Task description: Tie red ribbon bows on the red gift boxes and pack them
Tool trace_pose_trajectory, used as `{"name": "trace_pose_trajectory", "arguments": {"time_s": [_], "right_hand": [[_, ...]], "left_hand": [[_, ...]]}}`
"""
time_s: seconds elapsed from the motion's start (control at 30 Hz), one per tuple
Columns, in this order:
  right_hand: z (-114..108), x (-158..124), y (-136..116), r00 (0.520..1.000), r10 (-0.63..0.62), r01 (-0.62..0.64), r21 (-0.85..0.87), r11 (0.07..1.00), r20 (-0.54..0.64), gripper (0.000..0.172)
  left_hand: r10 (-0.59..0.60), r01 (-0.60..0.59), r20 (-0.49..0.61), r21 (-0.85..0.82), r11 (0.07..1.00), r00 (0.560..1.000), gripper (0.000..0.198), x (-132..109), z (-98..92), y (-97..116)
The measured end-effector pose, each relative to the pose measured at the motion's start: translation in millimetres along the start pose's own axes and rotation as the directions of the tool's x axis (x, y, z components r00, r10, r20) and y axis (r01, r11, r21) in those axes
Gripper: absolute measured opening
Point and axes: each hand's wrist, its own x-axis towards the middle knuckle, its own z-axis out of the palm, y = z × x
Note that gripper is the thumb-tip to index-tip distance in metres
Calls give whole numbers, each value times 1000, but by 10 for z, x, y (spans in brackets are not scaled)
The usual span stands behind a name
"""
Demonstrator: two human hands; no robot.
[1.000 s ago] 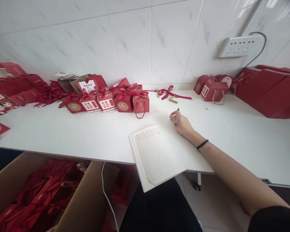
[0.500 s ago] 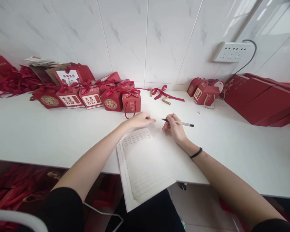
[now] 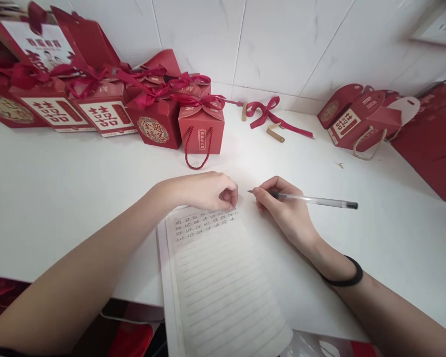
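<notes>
My right hand (image 3: 284, 208) is closed around a clear pen (image 3: 315, 200) with a black grip and end. Its tip points left, just above the white table right of the notebook. Below and left, a lined notebook (image 3: 219, 287) lies tilted, its lower end past the table's front edge. Several rows of small handwriting fill its top lines. At the notebook's top edge rests my left hand (image 3: 215, 191), its fingers curled in and nothing visible in them. Just behind it stands a red gift box (image 3: 200, 126) with a bow and a rope handle.
Several more red boxes (image 3: 154, 129) with ribbons line the wall at left. A red ribbon bow (image 3: 263, 114) and a gold-coloured tag (image 3: 275, 133) lie behind my hands. Other red boxes (image 3: 357, 119) stand at right. A wall socket (image 3: 440, 25) is at upper right.
The view has moved closer to the table. My left fingers, stretched out before, are now curled in. The pen stays in my right hand, its tip still pointing left.
</notes>
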Motion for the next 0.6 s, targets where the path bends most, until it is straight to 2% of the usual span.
{"name": "trace_pose_trajectory", "arguments": {"time_s": [0.13, 0.27, 0.6], "right_hand": [[56, -79, -27, 999, -35, 33, -143, 989, -10, 27], [108, -141, -25, 995, -99, 104, -271, 957, 30, 32], [147, -125, -19, 992, -98, 119, -366, 923, 76, 31]], "left_hand": [[-40, 40, -10, -38, 998, 999, 19, -16, 27, 20], [-113, 109, -34, -94, 990, 993, 17, -11, 59, 40], [-219, 216, -42, -72, 974, 975, 20, -12, 53, 163]]}}
